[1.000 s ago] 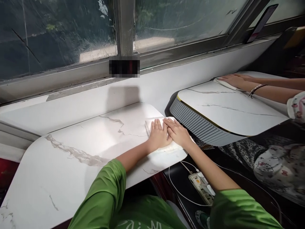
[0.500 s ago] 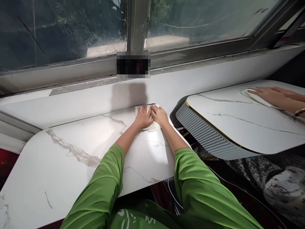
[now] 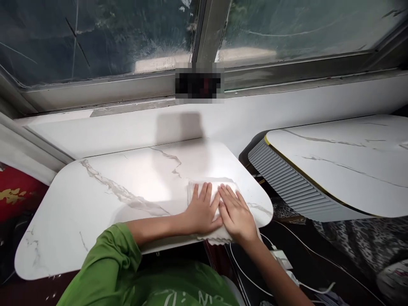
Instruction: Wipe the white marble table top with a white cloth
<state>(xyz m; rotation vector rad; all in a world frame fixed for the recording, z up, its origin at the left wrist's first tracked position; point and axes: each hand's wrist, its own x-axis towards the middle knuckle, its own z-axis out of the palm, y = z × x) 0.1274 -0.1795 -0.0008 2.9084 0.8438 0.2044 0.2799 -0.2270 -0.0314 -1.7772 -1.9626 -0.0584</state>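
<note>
My left hand (image 3: 203,213) lies flat with its fingers apart on a white cloth (image 3: 219,235). Close beside it, my right hand (image 3: 236,216) presses on the same cloth, fingers stretched out and the two hands touching. Under the cloth is a white marble-patterned table (image 3: 70,199) with rounded corners. The cloth sits toward the right part of its near edge, and its lower scalloped border hangs at or past that edge. Both palms hide the cloth's middle.
A second white tabletop (image 3: 350,170) with a gold rim and ribbed side stands at the right. A pale wall ledge and a window (image 3: 153,38) run behind. White cables and a white adapter (image 3: 282,258) lie below right. Something red (image 3: 19,193) is at the far left.
Both hands have drawn the cloth from the table's far edge to its near edge, bending my elbows. The view has shifted left. The other person's hands on the second table have left view.
</note>
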